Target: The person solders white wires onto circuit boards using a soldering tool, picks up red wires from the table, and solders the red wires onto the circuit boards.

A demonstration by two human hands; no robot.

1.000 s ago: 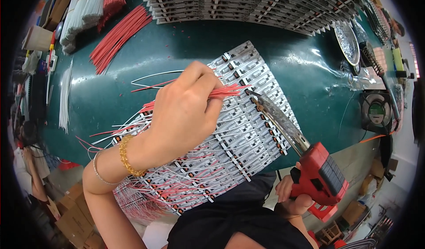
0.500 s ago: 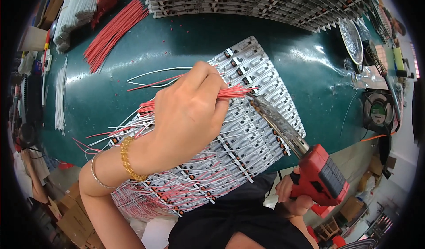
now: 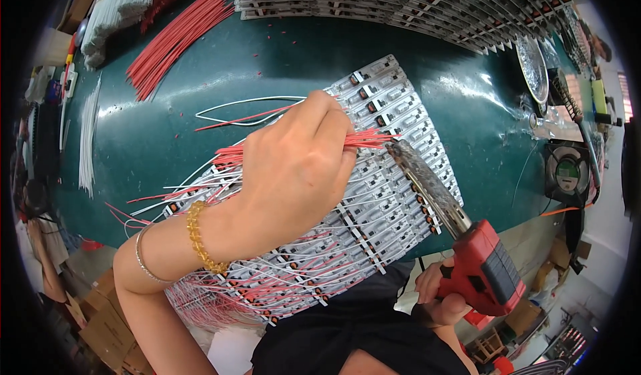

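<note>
My left hand (image 3: pixel 297 165) is closed around a bundle of thin red wires (image 3: pixel 369 139), whose ends stick out to the right between thumb and fingers. Beneath it lies a panel of grey circuit-board strips (image 3: pixel 394 198) in rows, many with red and white wires attached. My right hand (image 3: pixel 441 291) grips a red and black soldering gun (image 3: pixel 486 265) by its handle. The gun's dark, worn metal barrel (image 3: pixel 431 185) slants up and left, its tip close to the wire ends over the panel. Whether the tip touches a wire or a pad, I cannot tell.
Red wires (image 3: pixel 175 45) and white wires (image 3: pixel 89 141) lie on the green table (image 3: pixel 220 75) at left. Stacked board panels (image 3: pixel 400 5) line the far side. At right stand a metal dish (image 3: pixel 532 71), a coiled iron holder (image 3: pixel 564 95) and a small fan (image 3: pixel 567 168).
The whole view has shifted slightly. My left hand with the red wires and the soldering gun's tip appear a little farther right; both hands keep their grips.
</note>
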